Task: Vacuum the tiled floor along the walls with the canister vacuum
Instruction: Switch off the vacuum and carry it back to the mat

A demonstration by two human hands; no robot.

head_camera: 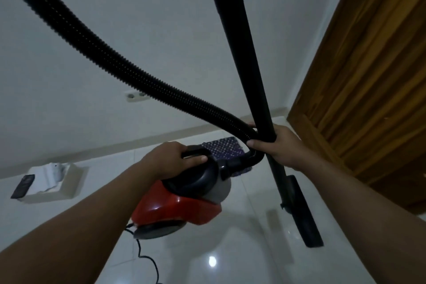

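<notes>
A red and grey canister vacuum (182, 205) hangs above the glossy white tiled floor (242, 249), lifted by its black carry handle. My left hand (175, 157) is closed around that handle. My right hand (276, 147) grips the black wand (249, 60) together with the ribbed black hose (96, 50) where they cross. The hose arcs up to the top left and out of view. The wand's floor nozzle (304, 217) is low at the right, close to the floor. A black power cord (145, 258) trails down from the canister.
A white wall (138, 18) with a socket (134, 95) runs along the back. A wooden door (368, 76) stands on the right. A purple patterned mat (223, 147) lies by the skirting. At the left a white box (55, 182) and a dark remote (23, 185) lie on the floor.
</notes>
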